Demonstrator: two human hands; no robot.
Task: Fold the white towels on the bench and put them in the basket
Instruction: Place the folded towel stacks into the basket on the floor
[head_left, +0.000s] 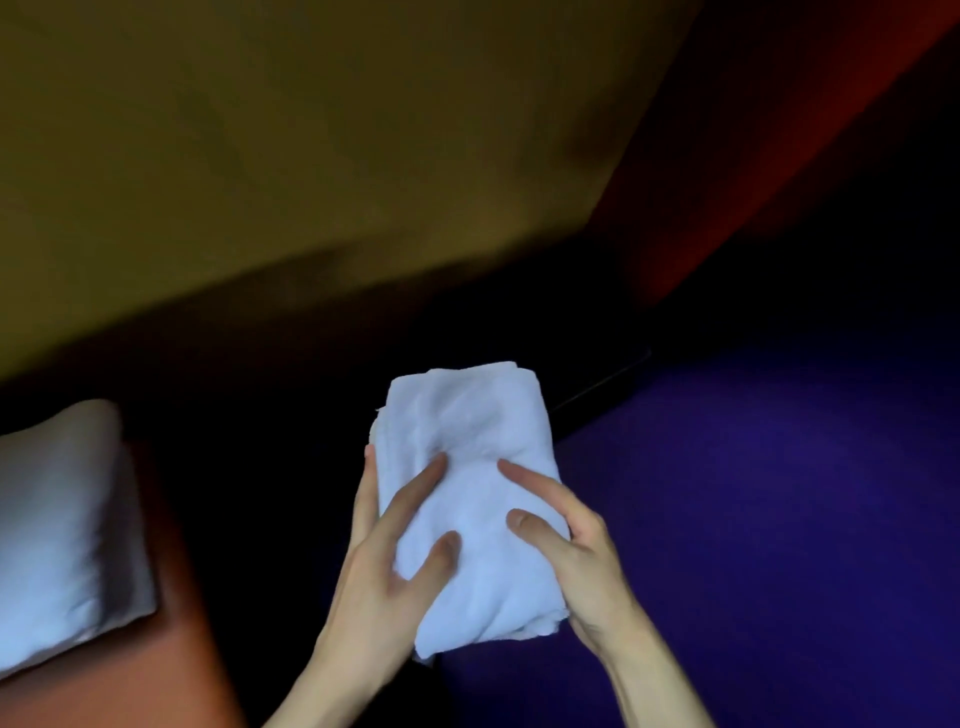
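A folded white towel (467, 457) is held in the air in the lower middle of the head view. My left hand (387, 566) grips its left side, thumb and a finger on top and the other fingers beneath. My right hand (563, 540) grips its right side in the same way. A second white towel (57, 525) lies at the far left on the orange-brown bench (176, 649). No basket shows in this dim, blurred frame.
A dark gap separates the bench from a blue-purple surface (769, 519) at the right. An olive-yellow wall (311, 145) fills the upper part. A red surface (753, 156) rises at the upper right.
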